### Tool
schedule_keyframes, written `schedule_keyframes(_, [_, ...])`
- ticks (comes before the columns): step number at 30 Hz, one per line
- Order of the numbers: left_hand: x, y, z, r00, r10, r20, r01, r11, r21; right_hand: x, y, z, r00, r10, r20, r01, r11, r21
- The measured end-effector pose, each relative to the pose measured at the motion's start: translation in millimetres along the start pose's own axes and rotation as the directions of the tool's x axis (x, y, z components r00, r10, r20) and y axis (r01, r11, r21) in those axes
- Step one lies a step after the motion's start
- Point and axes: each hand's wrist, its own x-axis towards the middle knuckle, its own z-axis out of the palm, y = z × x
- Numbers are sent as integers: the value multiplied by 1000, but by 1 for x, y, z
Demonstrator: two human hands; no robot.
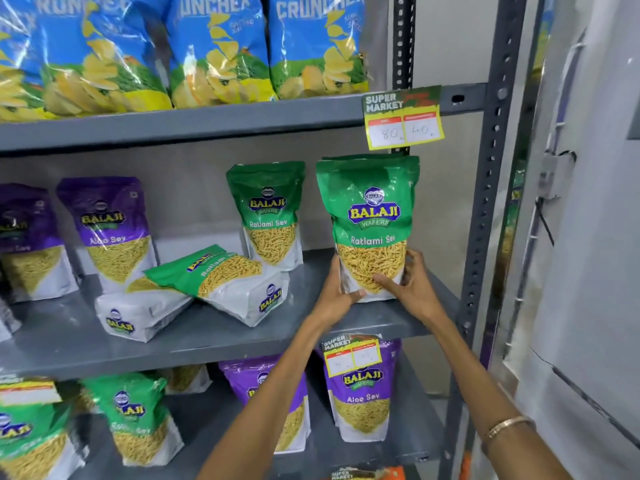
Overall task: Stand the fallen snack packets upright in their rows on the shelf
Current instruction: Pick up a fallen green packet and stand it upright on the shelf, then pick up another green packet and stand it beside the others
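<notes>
Both hands, left hand (334, 299) and right hand (414, 289), clasp the upright green packet (369, 223); fallen green packet (221, 277) lies left of it, nearer the left hand, long axis sideways.

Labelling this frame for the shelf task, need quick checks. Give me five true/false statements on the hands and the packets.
1. Both hands hold one green packet at its base. True: left hand and right hand grip its lower sides.
2. That packet lies flat. False: it stands upright at the right end of the middle shelf.
3. Two fallen packets lie near the shelf's middle. True.
4. The fallen packets are purple. False: the upper one is green; the lower one shows mostly white.
5. The price tag hangs below the held packet. False: it hangs above it, on the upper shelf edge.
</notes>
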Motion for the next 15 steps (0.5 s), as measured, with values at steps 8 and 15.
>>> schedule_keyframes(8, [-81,24,-12,802,231,-551,-226,971,79,-66,-39,49,844,-412,-342,340,906,-252])
schedule_keyframes(15, [-87,28,-107,254,-124,-959,-54,988,-142,20,-79,150,913,-328,241,374,910,-180])
